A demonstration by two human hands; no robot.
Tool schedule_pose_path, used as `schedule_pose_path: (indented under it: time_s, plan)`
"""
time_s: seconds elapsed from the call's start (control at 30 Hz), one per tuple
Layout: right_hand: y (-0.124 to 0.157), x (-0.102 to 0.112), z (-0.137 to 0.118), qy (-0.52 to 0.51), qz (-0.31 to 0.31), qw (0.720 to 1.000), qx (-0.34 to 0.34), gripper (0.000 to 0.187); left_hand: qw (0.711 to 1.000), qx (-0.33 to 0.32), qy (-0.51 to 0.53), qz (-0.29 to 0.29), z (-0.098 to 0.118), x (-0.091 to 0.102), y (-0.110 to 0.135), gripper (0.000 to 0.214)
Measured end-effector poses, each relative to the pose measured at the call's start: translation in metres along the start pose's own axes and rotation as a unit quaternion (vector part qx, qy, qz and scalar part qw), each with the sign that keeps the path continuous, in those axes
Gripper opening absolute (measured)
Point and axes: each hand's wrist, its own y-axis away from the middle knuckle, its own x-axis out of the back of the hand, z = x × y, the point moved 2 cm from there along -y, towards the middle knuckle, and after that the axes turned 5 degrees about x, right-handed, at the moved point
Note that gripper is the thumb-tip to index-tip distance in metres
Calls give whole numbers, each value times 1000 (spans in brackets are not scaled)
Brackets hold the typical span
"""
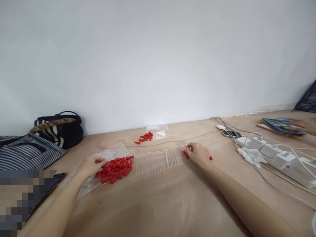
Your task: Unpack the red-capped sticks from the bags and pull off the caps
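Note:
At the left edge of a heap of red rubber bulbs (116,169), my left hand (92,165) has its fingers curled in; whatever is between the fingertips is hidden. My right hand (197,153) is closed, thumb and fingers together, over thin glass dropper tubes (182,144) that stick out past the fingertips. One red bulb (185,153) shows just below those fingertips, and another red bulb (210,157) peeks out on the hand's right side. Between my hands lies a row of clear glass tubes (153,161), side by side. Clear plastic bags (112,153) lie around and under the heap.
Farther back are several red bulbs (145,136) and a clear bag (160,131). A power strip (283,164) with chargers and cables runs along the right. Another person's hand (298,125) touches colourful boards (278,126). A black bag (64,128) and tablet-like device (49,189) are left.

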Motion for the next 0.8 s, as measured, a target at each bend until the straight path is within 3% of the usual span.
schedule_pose_path:
  time_s: [0.1,0.33,0.47,0.57,0.67,0.8]
  plan:
    - [-4,0,5,-8,-20,1000,-20,25,999,-6,-45,-30,-1,1,-2,17]
    - [-1,1,1,0,-46,999,-6,25,990,-4,-138,20,9,12,5,28]
    - [2,-5,-10,26,-54,998,-1,26,987,-32,-136,80,33,9,29,37]
    - [3,-8,-17,30,-54,998,-4,26,984,-114,-39,133,61,-6,61,29]
    - [5,-6,-22,33,-45,998,-11,27,974,-204,83,53,87,-32,94,25]
    - [18,2,-31,-68,22,997,0,28,946,-204,228,-106,114,-67,121,23]
